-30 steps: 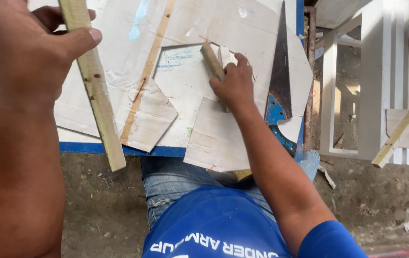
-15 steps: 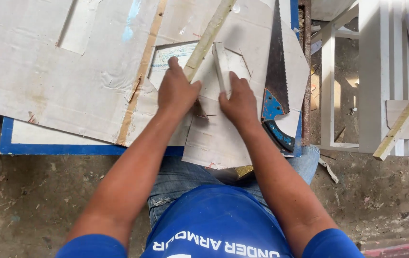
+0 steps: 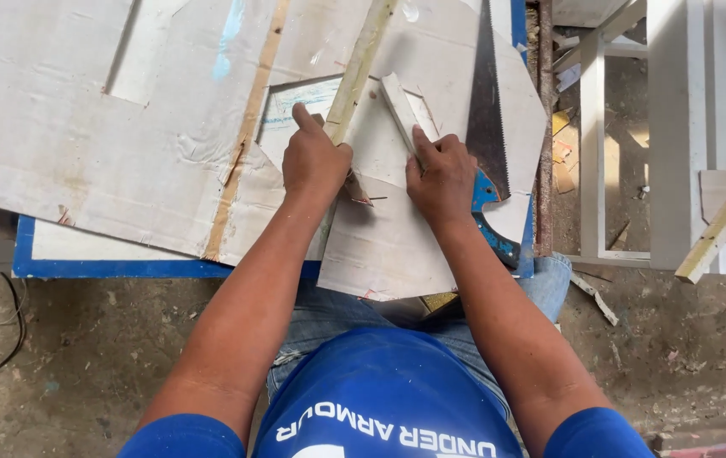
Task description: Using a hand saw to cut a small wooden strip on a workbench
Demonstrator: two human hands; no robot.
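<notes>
Wood: my left hand (image 3: pixel 316 161) is closed on a long thin wooden strip (image 3: pixel 361 61), pinning it to the white board (image 3: pixel 397 229). Right hand (image 3: pixel 441 174) fingers curled, pressing a short white block (image 3: pixel 399 100) beside it. Both look light, stiff, prob. splintery; grip mid-length. Blue-handled handsaw (image 3: pixel 488 102) just right. No labels seen.

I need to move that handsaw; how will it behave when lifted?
The handsaw probably flexes, since its blade looks long and thin. Its blue handle end likely weighs more. The toothed edge may snag the cardboard beneath.
</notes>
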